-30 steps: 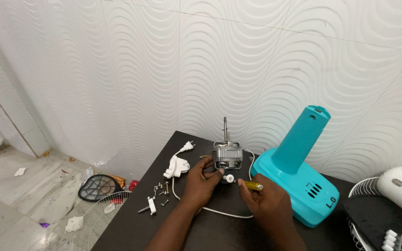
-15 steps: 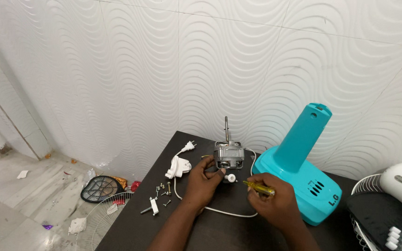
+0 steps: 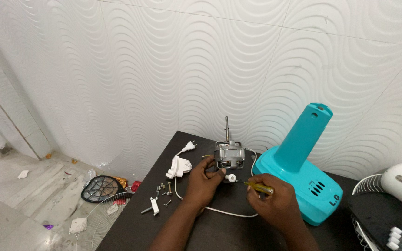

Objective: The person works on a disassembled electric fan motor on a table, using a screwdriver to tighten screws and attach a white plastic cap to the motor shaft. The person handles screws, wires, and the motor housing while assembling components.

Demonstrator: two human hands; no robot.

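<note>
Head view: we note a dark table (image 3: 131, 232) filling the lower middle of the frame against a wavy white wall. Our left hand (image 3: 203, 181) is curled around the base of a small metal fan motor (image 3: 229, 155), shaft upright, at centre frame. Our right hand (image 3: 275, 200) pinches a yellow-handled screwdriver (image 3: 258, 187), tip pointing left toward a small white knob (image 3: 231, 178) just below the motor. A white cord (image 3: 229, 213) loops under both hands. Loose screws (image 3: 163, 191) and a white plug (image 3: 178, 166) lie left of the hands. A teal fan base (image 3: 303, 172) stands just right of the motor.
</note>
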